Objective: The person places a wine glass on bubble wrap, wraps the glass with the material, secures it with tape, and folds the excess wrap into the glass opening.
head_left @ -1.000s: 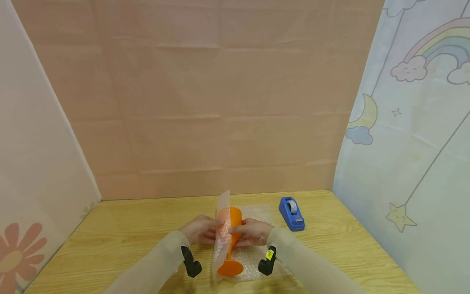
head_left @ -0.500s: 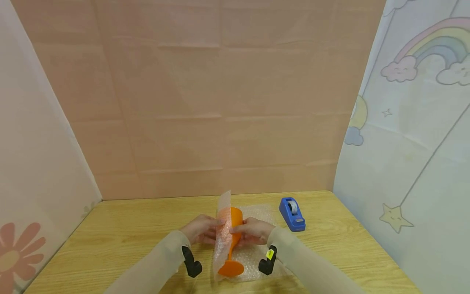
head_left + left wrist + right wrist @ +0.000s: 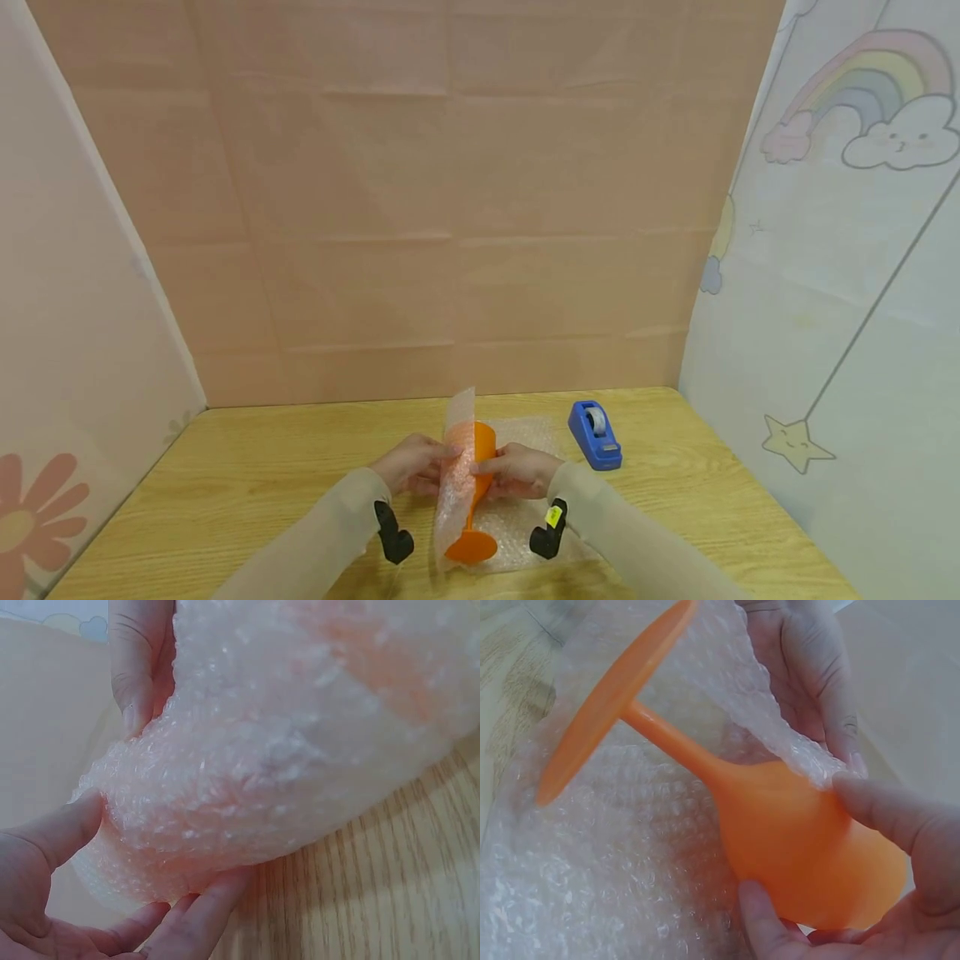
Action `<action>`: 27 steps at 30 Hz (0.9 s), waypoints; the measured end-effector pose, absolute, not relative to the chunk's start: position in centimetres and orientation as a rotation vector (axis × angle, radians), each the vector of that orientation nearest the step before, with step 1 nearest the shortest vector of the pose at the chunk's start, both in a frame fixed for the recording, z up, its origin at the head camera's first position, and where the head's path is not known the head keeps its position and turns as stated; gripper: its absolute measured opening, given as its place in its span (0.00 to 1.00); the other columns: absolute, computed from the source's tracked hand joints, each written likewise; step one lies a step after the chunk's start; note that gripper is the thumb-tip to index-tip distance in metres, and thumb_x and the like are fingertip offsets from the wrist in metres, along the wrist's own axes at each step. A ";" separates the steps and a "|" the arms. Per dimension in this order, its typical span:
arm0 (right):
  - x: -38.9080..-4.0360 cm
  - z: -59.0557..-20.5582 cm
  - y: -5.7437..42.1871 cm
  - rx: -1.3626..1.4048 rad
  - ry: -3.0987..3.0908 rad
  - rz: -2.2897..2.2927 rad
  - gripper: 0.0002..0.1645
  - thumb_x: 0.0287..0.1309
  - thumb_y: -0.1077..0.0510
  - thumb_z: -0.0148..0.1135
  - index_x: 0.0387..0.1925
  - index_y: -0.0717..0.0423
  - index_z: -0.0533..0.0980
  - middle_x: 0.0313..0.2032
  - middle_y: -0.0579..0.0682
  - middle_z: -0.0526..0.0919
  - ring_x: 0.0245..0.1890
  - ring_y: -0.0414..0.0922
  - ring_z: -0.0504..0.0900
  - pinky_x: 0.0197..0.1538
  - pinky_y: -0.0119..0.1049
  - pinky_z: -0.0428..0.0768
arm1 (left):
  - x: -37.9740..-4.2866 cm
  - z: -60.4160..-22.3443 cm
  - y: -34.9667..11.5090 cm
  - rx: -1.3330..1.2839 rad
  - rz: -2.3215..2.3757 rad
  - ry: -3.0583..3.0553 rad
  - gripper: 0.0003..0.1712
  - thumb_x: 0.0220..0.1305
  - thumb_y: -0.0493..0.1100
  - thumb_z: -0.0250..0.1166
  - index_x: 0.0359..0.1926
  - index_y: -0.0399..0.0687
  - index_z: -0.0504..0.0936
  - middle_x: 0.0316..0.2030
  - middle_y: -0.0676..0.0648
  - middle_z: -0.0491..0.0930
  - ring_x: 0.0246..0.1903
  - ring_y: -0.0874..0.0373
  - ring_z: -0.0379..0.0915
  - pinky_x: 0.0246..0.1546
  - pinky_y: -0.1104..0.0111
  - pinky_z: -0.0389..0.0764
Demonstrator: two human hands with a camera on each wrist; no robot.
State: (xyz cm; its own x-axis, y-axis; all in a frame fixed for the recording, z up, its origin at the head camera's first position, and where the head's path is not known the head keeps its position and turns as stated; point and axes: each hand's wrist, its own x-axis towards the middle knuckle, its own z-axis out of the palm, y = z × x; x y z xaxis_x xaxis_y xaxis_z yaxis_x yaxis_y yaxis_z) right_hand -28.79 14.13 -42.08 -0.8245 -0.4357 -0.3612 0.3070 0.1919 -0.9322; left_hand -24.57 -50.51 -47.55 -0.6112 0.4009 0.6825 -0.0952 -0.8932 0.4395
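Note:
An orange goblet [image 3: 780, 832] lies on its side over a sheet of bubble wrap [image 3: 525, 533], its round foot toward the person in the head view. The wrap's left part is folded up over the goblet's left side. My left hand [image 3: 412, 464] grips that folded bubble wrap [image 3: 225, 780], thumb on top and fingers beneath, around the goblet's bowl. With thumb and fingers, my right hand [image 3: 522, 471] holds the bare side of the bowl; its thumb touches the wrap's edge in the right wrist view. The goblet's stem and foot show uncovered.
A blue tape dispenser [image 3: 596, 436] with a roll of tape stands right of the wrap, beyond the right hand. The wooden table [image 3: 285, 467] meets a tan backdrop [image 3: 450, 250] at its far edge. Patterned sheets hang at both sides.
Both hands keep their hold on the goblet and wrap, almost still. The wrap's folded edge has shifted very slightly to the right. The head view has turned a little.

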 end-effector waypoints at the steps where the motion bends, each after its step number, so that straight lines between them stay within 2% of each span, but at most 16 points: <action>1: -28.8 -42.1 14.2 -0.123 1.895 -1.692 0.21 0.63 0.59 0.60 0.51 0.70 0.71 0.38 0.51 0.80 0.34 0.42 0.77 0.40 0.31 0.79 | -25.5 -49.2 -52.5 1.184 2.566 0.610 0.41 0.70 0.26 0.22 0.75 0.68 0.45 0.72 0.41 0.56 0.67 0.37 0.60 0.56 0.41 0.69; 3: -28.8 -42.2 14.3 -0.130 1.871 -1.705 0.20 0.63 0.60 0.59 0.52 0.71 0.71 0.38 0.51 0.81 0.35 0.42 0.78 0.41 0.32 0.79 | -26.8 -51.3 -55.2 1.133 2.590 0.648 0.42 0.70 0.25 0.23 0.74 0.70 0.45 0.73 0.43 0.55 0.67 0.37 0.59 0.53 0.41 0.71; 6: -28.9 -42.4 14.5 -0.139 1.822 -1.726 0.21 0.65 0.60 0.57 0.54 0.72 0.70 0.41 0.52 0.81 0.39 0.43 0.80 0.49 0.36 0.81 | -26.8 -51.5 -55.5 1.115 2.632 0.726 0.40 0.70 0.25 0.25 0.75 0.66 0.47 0.72 0.43 0.56 0.66 0.37 0.62 0.49 0.41 0.74; 8: -28.9 -42.4 14.5 -0.146 1.783 -1.745 0.22 0.66 0.61 0.55 0.56 0.73 0.69 0.44 0.54 0.81 0.42 0.45 0.81 0.54 0.41 0.79 | -26.2 -50.8 -54.8 1.078 2.649 0.650 0.40 0.70 0.27 0.20 0.75 0.65 0.47 0.72 0.41 0.56 0.66 0.36 0.61 0.50 0.39 0.70; 12: -28.9 -42.6 14.7 -0.152 1.725 -1.777 0.24 0.67 0.62 0.54 0.59 0.74 0.66 0.49 0.57 0.80 0.46 0.47 0.81 0.60 0.48 0.75 | -25.5 -49.1 -53.4 1.093 2.544 0.536 0.37 0.72 0.30 0.19 0.75 0.63 0.49 0.73 0.42 0.52 0.69 0.37 0.55 0.61 0.39 0.61; 16: -28.9 -42.6 14.9 -0.153 1.727 -1.772 0.25 0.67 0.61 0.55 0.59 0.75 0.65 0.49 0.57 0.80 0.47 0.48 0.80 0.61 0.49 0.74 | -26.3 -48.7 -53.0 1.285 2.348 0.508 0.39 0.70 0.26 0.19 0.75 0.62 0.42 0.75 0.43 0.42 0.73 0.40 0.43 0.68 0.43 0.51; 21: -28.8 -42.6 15.3 -0.121 1.740 -1.753 0.28 0.65 0.60 0.57 0.60 0.73 0.63 0.49 0.57 0.81 0.47 0.50 0.81 0.59 0.51 0.75 | -27.8 -48.8 -52.8 1.484 2.168 0.509 0.45 0.64 0.19 0.22 0.76 0.59 0.37 0.76 0.46 0.33 0.74 0.43 0.34 0.70 0.46 0.43; 27: -28.9 -42.5 15.4 -0.015 1.748 -1.803 0.45 0.62 0.61 0.62 0.69 0.63 0.44 0.54 0.64 0.75 0.47 0.55 0.82 0.56 0.55 0.77 | -28.1 -48.7 -52.8 1.550 2.132 0.529 0.42 0.66 0.21 0.22 0.75 0.57 0.35 0.76 0.45 0.32 0.74 0.43 0.32 0.70 0.46 0.43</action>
